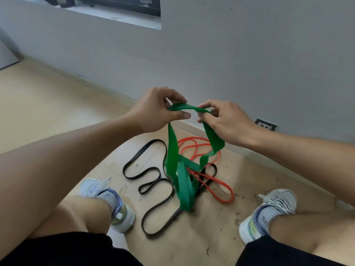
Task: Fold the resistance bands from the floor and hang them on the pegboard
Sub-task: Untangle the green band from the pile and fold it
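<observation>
Left hand [156, 110] and right hand [223, 120] each pinch the green band [177, 166], apparently trailing to the floor [48, 112].

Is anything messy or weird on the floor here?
Yes. The black band and orange band lie in a loose tangle on the floor, crossing each other. The green band, pinched by the left hand and right hand, hangs twisted into that heap. Dark specks litter the floor nearby.
</observation>
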A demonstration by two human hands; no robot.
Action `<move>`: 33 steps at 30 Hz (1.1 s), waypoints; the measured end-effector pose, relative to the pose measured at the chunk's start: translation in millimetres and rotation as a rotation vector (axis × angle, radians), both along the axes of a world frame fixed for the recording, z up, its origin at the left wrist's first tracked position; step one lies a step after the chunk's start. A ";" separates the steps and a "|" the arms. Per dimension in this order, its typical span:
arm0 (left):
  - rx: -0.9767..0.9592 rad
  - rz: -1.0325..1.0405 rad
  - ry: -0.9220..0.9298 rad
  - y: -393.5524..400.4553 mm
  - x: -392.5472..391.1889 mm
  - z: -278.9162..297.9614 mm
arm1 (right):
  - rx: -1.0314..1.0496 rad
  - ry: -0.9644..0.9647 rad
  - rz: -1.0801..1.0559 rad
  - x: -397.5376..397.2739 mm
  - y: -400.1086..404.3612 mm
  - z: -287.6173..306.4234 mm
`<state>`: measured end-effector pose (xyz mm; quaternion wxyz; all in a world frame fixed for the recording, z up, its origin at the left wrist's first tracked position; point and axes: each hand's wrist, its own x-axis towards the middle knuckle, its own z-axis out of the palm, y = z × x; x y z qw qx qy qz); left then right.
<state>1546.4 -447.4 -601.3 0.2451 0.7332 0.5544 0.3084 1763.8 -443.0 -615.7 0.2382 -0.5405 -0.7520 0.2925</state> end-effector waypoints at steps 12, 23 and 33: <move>-0.184 -0.103 -0.534 -14.5 8.3 19.4 | -0.524 0.141 0.254 2.9 -13.6 -23.8; -0.190 0.017 -0.988 -11.9 0.9 50.1 | -0.312 -0.106 0.134 -21.5 -9.4 -49.6; -0.362 0.105 -0.324 -1.5 -47.1 3.4 | 0.030 0.063 0.005 -10.9 1.7 -2.6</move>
